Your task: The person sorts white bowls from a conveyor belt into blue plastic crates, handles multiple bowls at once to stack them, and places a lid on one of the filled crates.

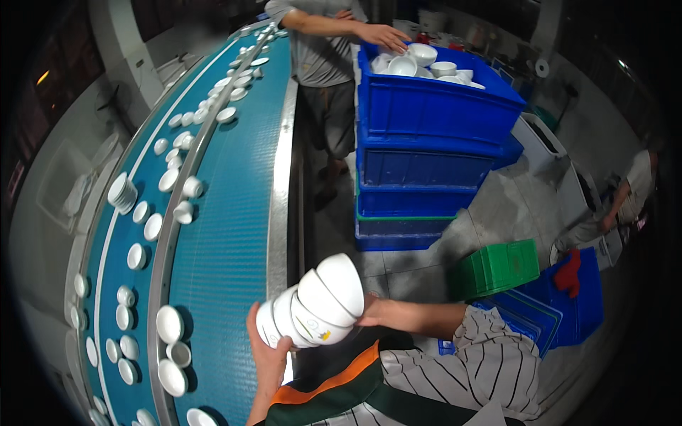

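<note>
A short stack of white bowls (311,303), nested and lying on its side, is held between my two hands near the conveyor's steel edge. My left hand (269,351) grips the small end, thumb across the nearest bowl. Around the far side of the largest bowl is my right hand (370,311), its fingers mostly hidden behind it. Small coloured decorations show on the bowls. To the left runs a teal conveyor belt (229,234) with many white bowls and cups, among them a white bowl (170,324) beside the metal divider rail (165,266).
Blue crates (437,114) stand stacked ahead, the top one holding white bowls. A co-worker's hand (383,37) reaches over it. On the right floor are a green crate (498,269) and a blue crate (583,309) with a red cloth. Another person (628,197) sits at far right.
</note>
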